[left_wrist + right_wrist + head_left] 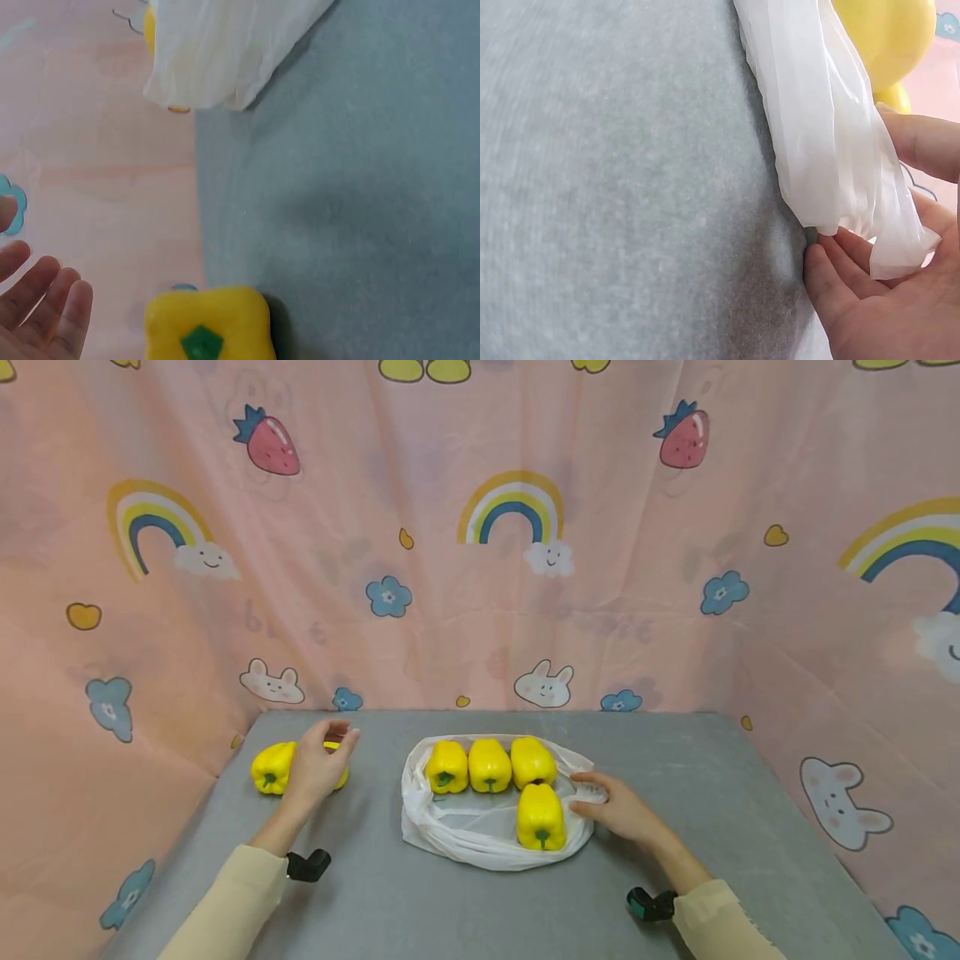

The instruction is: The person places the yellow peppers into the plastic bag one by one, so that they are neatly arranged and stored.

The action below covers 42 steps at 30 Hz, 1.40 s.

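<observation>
A white plastic bag (480,858) lies with its mouth spread wide. Inside it, three yellow bell peppers (489,766) form a back row, and another yellow bell pepper (541,818) lies in front at the right. My right hand (618,810) holds the bag's right rim between thumb and fingers; the bag's folds (817,135) hang there in the right wrist view. My left hand (318,768), holding nothing, is over two yellow bell peppers on the left, partly covering one. Its loosely bent fingers are apart from a yellow bell pepper (210,322) in the left wrist view.
A grey cloth-covered table (360,902) lies under everything. Behind and at both sides hangs a pink patterned curtain (322,610) along the table's edges. A dark wrist camera (309,866) sits on the left wrist, and another wrist camera (651,905) on the right.
</observation>
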{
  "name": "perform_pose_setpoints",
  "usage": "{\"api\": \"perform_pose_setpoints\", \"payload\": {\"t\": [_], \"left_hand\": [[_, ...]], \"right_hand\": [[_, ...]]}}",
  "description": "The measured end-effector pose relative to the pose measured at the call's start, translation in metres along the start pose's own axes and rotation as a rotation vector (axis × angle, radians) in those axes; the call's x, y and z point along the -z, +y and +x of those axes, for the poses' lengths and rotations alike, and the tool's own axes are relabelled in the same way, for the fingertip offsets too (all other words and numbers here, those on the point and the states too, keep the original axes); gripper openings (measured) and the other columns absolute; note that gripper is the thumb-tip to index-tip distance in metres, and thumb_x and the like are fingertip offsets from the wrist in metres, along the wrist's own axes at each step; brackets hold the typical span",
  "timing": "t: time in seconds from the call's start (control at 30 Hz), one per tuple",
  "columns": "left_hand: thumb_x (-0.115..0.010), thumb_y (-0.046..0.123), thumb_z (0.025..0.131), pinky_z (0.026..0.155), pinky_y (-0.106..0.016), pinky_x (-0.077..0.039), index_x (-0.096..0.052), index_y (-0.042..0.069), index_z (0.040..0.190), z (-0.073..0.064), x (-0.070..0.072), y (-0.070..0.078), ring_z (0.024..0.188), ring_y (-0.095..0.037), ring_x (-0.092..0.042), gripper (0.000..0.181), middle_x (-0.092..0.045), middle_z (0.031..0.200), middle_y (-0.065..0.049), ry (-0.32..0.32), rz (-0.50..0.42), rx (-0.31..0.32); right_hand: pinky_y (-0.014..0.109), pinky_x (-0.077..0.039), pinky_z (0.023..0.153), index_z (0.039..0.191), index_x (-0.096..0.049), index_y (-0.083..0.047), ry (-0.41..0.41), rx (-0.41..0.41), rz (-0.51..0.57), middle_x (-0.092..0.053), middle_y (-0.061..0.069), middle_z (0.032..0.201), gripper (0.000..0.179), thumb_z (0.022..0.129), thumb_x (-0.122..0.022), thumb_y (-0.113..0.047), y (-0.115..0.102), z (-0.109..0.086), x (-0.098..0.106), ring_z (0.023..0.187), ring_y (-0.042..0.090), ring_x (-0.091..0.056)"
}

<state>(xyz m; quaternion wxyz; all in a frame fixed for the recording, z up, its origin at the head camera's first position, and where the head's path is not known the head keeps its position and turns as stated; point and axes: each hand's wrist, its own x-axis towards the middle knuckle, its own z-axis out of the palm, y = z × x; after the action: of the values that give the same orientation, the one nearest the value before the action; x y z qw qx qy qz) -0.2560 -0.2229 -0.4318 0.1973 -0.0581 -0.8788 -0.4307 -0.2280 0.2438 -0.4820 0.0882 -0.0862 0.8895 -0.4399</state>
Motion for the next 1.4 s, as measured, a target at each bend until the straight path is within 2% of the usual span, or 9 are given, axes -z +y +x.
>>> {"api": "perform_pose_setpoints", "payload": {"t": [0.33,0.53,0.7,0.9,1.23,1.4], "left_hand": [[-0.061,0.030,0.104,0.098,-0.053,-0.049,-0.059,-0.007,0.127,0.004,0.013,-0.024,0.113,-0.038,-0.057,0.043,-0.061,0.123,-0.024,0.059,0.040,0.073],[-0.063,0.025,0.103,0.098,-0.053,-0.048,-0.060,-0.007,0.125,0.004,0.016,-0.032,0.113,-0.039,-0.057,0.040,-0.060,0.123,-0.025,0.090,0.054,0.082],[-0.063,0.023,0.102,0.099,-0.054,-0.046,-0.059,-0.008,0.125,0.002,0.016,-0.037,0.114,-0.041,-0.055,0.038,-0.060,0.124,-0.026,0.098,0.078,0.121],[-0.063,0.019,0.102,0.102,-0.056,-0.044,-0.058,-0.008,0.128,0.001,0.016,-0.041,0.117,-0.042,-0.052,0.038,-0.058,0.125,-0.028,0.081,0.105,0.154],[-0.070,0.014,0.097,0.105,-0.058,-0.041,-0.056,-0.010,0.131,0.000,0.010,-0.046,0.118,-0.044,-0.050,0.043,-0.055,0.127,-0.029,0.026,0.125,0.165],[-0.067,0.020,0.099,0.108,-0.059,-0.037,-0.052,-0.008,0.135,-0.002,0.009,-0.049,0.126,-0.044,-0.045,0.049,-0.048,0.134,-0.029,-0.066,0.116,0.193]], "right_hand": [[0.072,-0.024,0.111,0.144,-0.055,-0.006,0.004,0.000,-0.006,-0.043,0.024,0.154,0.056,0.097,-0.069,-0.032,0.000,0.000,-0.001,0.145,0.049,-0.029],[0.072,-0.024,0.111,0.144,-0.055,-0.007,0.004,-0.005,-0.006,-0.042,0.024,0.154,0.055,0.097,-0.069,-0.031,0.000,0.000,0.000,0.145,0.049,-0.029],[0.072,-0.023,0.112,0.144,-0.055,-0.006,0.006,-0.007,-0.010,-0.042,0.024,0.154,0.055,0.097,-0.069,-0.031,0.000,-0.001,-0.001,0.145,0.049,-0.029],[0.072,-0.023,0.112,0.145,-0.054,-0.006,0.007,-0.011,-0.002,-0.041,0.024,0.155,0.055,0.097,-0.069,-0.031,-0.002,-0.002,-0.001,0.145,0.049,-0.028],[0.072,-0.024,0.111,0.145,-0.054,-0.006,0.006,-0.005,0.003,-0.042,0.024,0.154,0.055,0.097,-0.069,-0.031,-0.001,-0.002,-0.002,0.145,0.049,-0.028],[0.072,-0.024,0.111,0.144,-0.055,-0.006,0.005,-0.005,0.006,-0.041,0.025,0.155,0.055,0.097,-0.069,-0.030,0.000,0.000,-0.001,0.146,0.050,-0.027]]}}
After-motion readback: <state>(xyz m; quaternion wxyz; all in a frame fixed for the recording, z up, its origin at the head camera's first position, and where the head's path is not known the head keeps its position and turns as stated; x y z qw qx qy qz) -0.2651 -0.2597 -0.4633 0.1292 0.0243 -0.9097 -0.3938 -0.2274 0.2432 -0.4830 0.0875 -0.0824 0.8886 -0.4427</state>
